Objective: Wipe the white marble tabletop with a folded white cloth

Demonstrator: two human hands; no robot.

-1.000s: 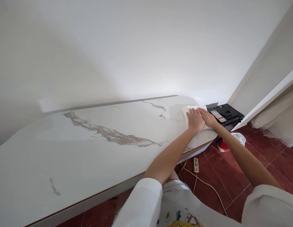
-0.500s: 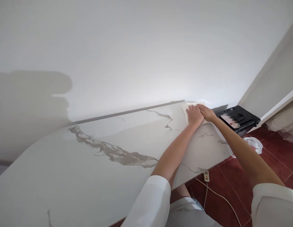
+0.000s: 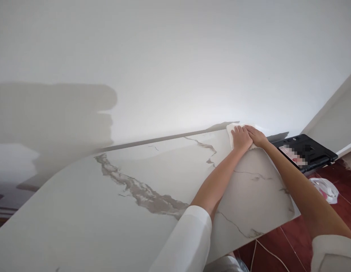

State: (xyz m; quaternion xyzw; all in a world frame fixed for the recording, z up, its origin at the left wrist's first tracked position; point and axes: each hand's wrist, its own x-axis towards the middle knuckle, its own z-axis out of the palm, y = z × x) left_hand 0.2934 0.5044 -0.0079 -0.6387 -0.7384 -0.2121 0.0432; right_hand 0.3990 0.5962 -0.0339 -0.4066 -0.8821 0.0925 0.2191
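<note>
A cream cloth [image 3: 229, 133] lies at the far right corner of a white table top [image 3: 257, 204] with grey-brown marble veins, close to the wall. My left hand [image 3: 241, 138] presses down on the cloth, its fingers bent over the fabric. Right beside it, touching it, my right hand [image 3: 257, 136] bears on the cloth's right part, fingertips pointing left. Both arms reach forward across the top. Most of the cloth under my palms is hidden.
The table's back edge runs along a white wall [image 3: 175, 75]. Beyond its right end are a black case [image 3: 314, 153] and a white plastic bag [image 3: 325, 189], the bag on the red tiled floor [image 3: 277, 245]. A pale cable [image 3: 270, 252] crosses the tiles near the front edge.
My view has shifted, so the table, case and bag appear farther right and lower. Both hands stay together on the cloth at nearly the same spot. The power strip has left view.
</note>
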